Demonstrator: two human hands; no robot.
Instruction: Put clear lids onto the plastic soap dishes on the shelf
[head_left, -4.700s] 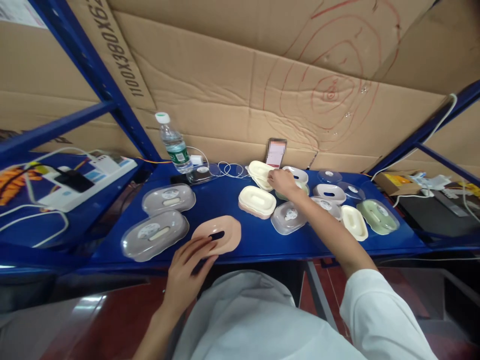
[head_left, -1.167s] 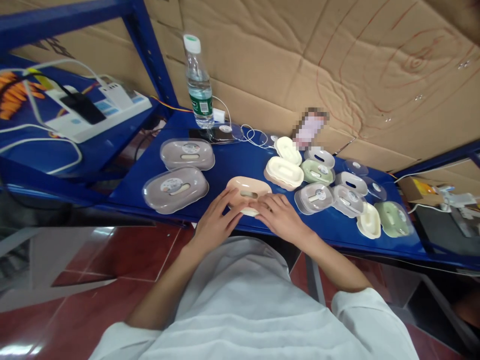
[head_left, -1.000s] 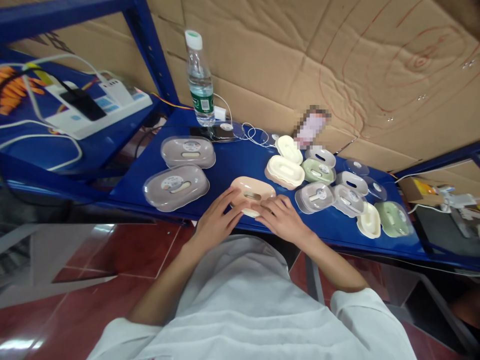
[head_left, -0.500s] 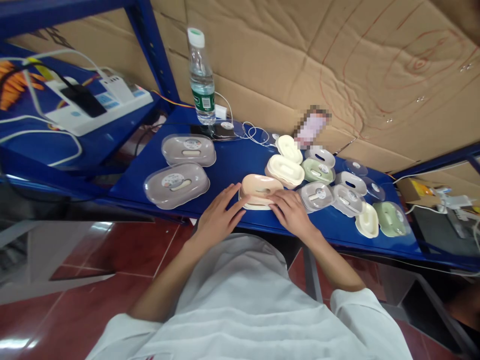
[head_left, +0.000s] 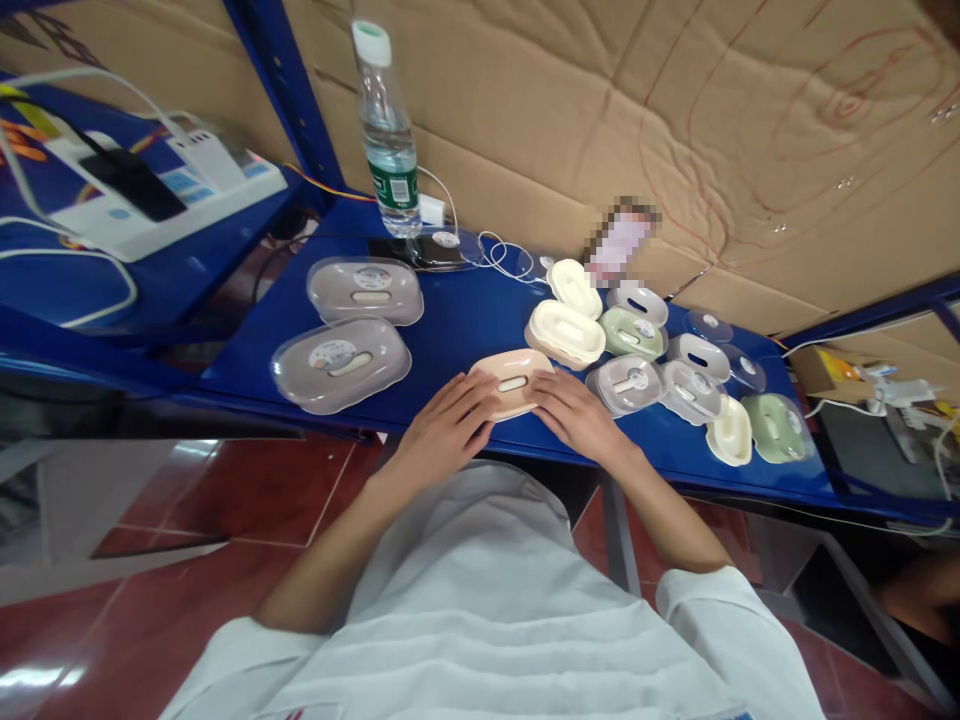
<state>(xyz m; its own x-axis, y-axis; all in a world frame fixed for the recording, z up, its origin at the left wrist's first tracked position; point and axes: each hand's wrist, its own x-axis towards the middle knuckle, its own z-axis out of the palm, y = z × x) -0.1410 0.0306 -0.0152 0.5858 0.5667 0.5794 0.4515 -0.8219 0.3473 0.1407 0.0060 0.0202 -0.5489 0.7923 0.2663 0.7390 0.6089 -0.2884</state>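
A peach soap dish (head_left: pixel 514 398) lies on the blue tabletop near its front edge. A cream strip shows through the oval slot in its middle. My left hand (head_left: pixel 448 425) grips its left end, fingers bent over the rim. On its right end my right hand (head_left: pixel 574 412) has its fingers closed over the edge. The undersides of both ends are hidden by my fingers. Just behind it, cream soap dish parts (head_left: pixel 568 330) rest on a peach one. A grey soap dish under a clear lid (head_left: pixel 626 384) stands to the right of my right hand.
Two lidded grey soap dishes (head_left: pixel 341 365) lie at the left. More grey, green and cream dishes (head_left: pixel 694 392) cluster at the right. A water bottle (head_left: pixel 390 150), a dark phone (head_left: pixel 416 252) and a white cable stand or lie before the cardboard (head_left: pixel 517 120).
The peach dish piece, previously over a pale base with a gap at the front, now sits flatter with the cream strip in its slot. Both hands have closed over its ends.
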